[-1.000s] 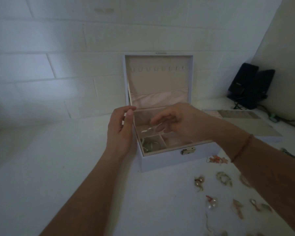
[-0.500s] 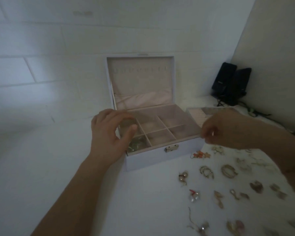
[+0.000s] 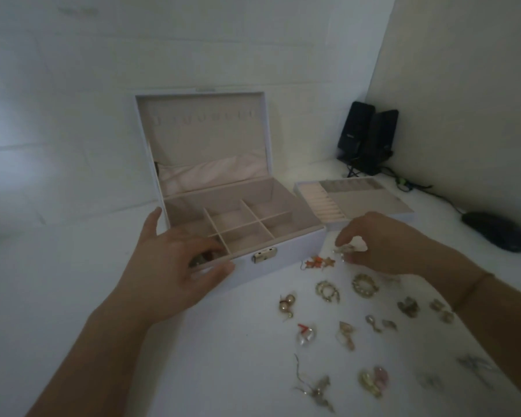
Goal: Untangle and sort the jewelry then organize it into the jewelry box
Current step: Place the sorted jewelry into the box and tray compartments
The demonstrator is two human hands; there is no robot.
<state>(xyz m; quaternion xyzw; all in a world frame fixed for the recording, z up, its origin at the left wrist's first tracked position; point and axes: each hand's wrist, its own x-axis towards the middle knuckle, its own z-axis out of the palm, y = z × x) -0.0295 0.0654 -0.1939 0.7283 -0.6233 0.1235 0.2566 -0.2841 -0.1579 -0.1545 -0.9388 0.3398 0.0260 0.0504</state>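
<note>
A white jewelry box (image 3: 295, 251) stands open on the table, its lid upright and its beige tray split into several compartments. My left hand (image 3: 169, 266) rests on the box's front left corner, fingers spread, over a compartment holding some jewelry (image 3: 202, 259). My right hand (image 3: 385, 245) is to the right of the box, its fingertips pinched on a small pale earring (image 3: 345, 250). Orange star earrings (image 3: 319, 262) lie just below. Gold hoop earrings (image 3: 328, 291), a gold wreath piece (image 3: 364, 284) and several other pieces are spread over the table in front.
The box's removed insert tray (image 3: 373, 203) with ring rolls lies right of the box. Two black speakers (image 3: 367, 136) stand in the back right corner with cables. A dark mouse (image 3: 494, 234) lies at the far right. A white brick wall stands behind.
My right hand left the box and went right and down to the loose jewelry, closing on a small earring. My left hand slid onto the box's front left corner. The view shifted right.
</note>
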